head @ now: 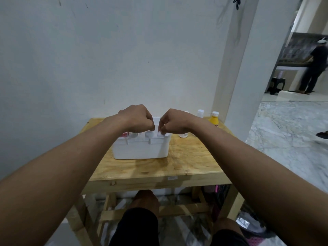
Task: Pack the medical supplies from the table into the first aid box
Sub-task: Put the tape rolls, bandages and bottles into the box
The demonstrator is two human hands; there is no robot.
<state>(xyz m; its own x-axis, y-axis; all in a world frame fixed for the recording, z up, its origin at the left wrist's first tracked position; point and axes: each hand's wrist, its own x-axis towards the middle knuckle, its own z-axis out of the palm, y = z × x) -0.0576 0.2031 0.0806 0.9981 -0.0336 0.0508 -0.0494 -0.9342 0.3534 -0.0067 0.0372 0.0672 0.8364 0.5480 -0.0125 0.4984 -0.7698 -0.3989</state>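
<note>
The white first aid box [141, 148] stands open-topped on the wooden table [186, 160]. Inside it I see white bottle caps [148, 134] and a pink item [125, 134] at its left end. My left hand [135, 118] and my right hand [174, 122] hover over the box's top middle with fingers curled. Both pinch a white upright piece [156, 121] that rises between them; what it is I cannot tell. On the table behind the box remain a yellow bottle [213, 120], a white bottle [200, 113] and a small white jar [183, 135] under my right wrist.
The table stands against a pale wall, with a pillar at its right rear corner. Bags lie under the table at the right. A person stands far off at the right, in another room.
</note>
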